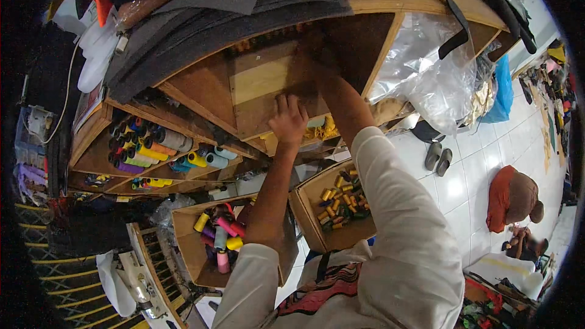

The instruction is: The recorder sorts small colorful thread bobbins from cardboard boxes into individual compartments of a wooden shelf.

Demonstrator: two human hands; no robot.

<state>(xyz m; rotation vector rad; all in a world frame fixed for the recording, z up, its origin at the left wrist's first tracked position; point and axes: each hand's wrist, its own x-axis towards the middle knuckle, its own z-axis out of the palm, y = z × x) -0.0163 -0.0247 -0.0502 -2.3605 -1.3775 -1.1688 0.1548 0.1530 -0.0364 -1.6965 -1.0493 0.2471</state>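
Note:
A wooden shelf compartment [262,82] opens in front of me. My left hand [288,120] rests on its lower front board with the fingers apart, holding nothing visible. My right hand [315,55] reaches deep into the compartment's dark right side, where shadow hides its fingers and anything in them. Along the compartment's dim back edge runs a row of small spools, hard to make out. Below my arms stand two cardboard boxes. The left box [189,250] holds thread cones in pink, yellow and grey; the right box [311,219] holds many small, mostly yellow spools [341,201].
Grey sheets [244,12] lie stacked on the shelf top. Clear plastic bags [420,67] fill the right compartment. Thread cones [164,140] crowd the left shelves. Slippers [439,158] lie on the tiled floor, with another person [515,201] farther right. A sewing machine [137,283] stands lower left.

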